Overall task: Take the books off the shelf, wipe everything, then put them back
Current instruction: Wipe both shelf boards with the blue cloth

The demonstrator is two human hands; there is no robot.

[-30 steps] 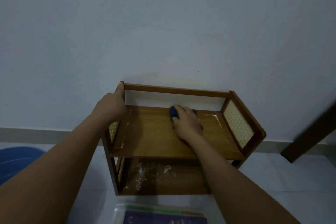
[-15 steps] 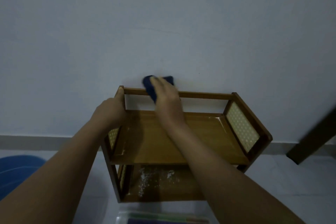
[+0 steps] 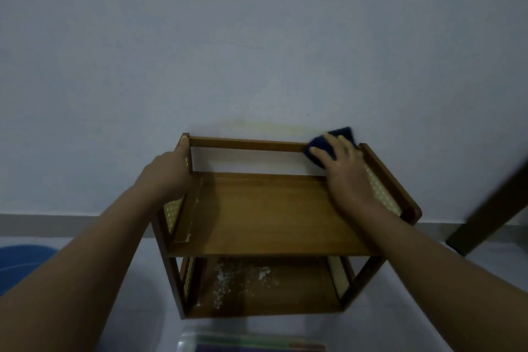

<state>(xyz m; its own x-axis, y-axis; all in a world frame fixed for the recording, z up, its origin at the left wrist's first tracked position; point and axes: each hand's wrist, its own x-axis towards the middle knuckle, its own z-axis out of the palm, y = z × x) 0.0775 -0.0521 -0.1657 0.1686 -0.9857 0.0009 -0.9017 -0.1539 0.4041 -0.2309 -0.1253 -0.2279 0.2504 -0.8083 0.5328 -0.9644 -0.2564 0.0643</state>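
Right hand [image 3: 344,168] presses a dark blue cloth [image 3: 328,146] onto the shelf [image 3: 274,208] rail at one o'clock.
Left hand [image 3: 168,177] grips the ten o'clock post; smooth wooden boards, woven side panels.

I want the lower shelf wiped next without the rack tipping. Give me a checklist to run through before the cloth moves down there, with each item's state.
1. Rack steadied: ok. The left hand holds the left rear post of the wooden rack.
2. Cloth in hand: ok. The right hand presses the blue cloth on the right end of the back rail.
3. Shelves free of books: ok. Both hold none.
4. Upper shelf clean: cannot tell, dim light.
5. Lower shelf clean: not ok. White specks lie on its left half.
6. Books ready to go back: cannot tell. Only an edge of a stack shows in front of the rack.
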